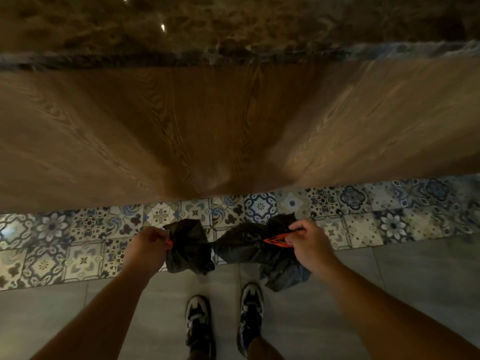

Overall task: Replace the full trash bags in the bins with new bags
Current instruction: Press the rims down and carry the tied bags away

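- The black trash bag hangs in the air just in front of the wooden panel, below its bottom edge, stretched between both hands.
- It shows as two crumpled lumps that meet at a thin point in the middle.
- The left hand grips the bag's left lump with curled fingers. A bit of orange shows at the fingertips.
- The right hand pinches the orange drawstring, whose loop is pulled out of the right lump, thumb and fingers closed on it.
- A strip of patterned tiles runs along the foot of the wooden panel, with the bag hanging over it.
- Plain grey floor lies on the near side of that strip, farther from the panel.
- Two dark-and-white shoes stand on the grey floor, toes toward the panel.
- A dark marble top sits above the panel.
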Tool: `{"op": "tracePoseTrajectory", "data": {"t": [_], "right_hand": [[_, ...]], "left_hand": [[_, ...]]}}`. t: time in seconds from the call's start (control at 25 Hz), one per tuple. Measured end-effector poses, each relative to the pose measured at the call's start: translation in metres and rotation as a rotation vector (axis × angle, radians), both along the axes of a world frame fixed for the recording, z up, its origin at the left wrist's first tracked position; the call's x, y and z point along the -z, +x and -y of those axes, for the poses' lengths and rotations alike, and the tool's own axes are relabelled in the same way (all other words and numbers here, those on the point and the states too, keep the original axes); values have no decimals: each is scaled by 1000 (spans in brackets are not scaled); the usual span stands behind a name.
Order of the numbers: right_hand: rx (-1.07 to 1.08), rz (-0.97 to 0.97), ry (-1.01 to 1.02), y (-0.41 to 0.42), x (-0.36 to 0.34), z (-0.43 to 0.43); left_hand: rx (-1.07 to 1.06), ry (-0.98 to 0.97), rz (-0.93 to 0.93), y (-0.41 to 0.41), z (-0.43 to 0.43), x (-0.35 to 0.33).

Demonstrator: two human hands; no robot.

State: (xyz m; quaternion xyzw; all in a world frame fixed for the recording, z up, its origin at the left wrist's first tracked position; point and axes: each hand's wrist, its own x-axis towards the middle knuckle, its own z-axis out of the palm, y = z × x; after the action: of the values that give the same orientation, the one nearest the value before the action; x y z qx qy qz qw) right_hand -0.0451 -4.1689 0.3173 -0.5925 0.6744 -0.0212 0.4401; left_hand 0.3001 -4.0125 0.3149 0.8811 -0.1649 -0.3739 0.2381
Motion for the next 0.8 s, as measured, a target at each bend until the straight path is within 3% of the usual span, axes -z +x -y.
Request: {"op": "tracePoseTrajectory", "data": {"t": [0.36, 0.8], "right_hand": [[-49, 27, -59, 54, 88, 72], [-73, 36, -113, 72, 197, 101]], "left_hand": [[107, -2, -35, 36, 64, 81], [203, -13, -30, 12, 114, 196]]}}
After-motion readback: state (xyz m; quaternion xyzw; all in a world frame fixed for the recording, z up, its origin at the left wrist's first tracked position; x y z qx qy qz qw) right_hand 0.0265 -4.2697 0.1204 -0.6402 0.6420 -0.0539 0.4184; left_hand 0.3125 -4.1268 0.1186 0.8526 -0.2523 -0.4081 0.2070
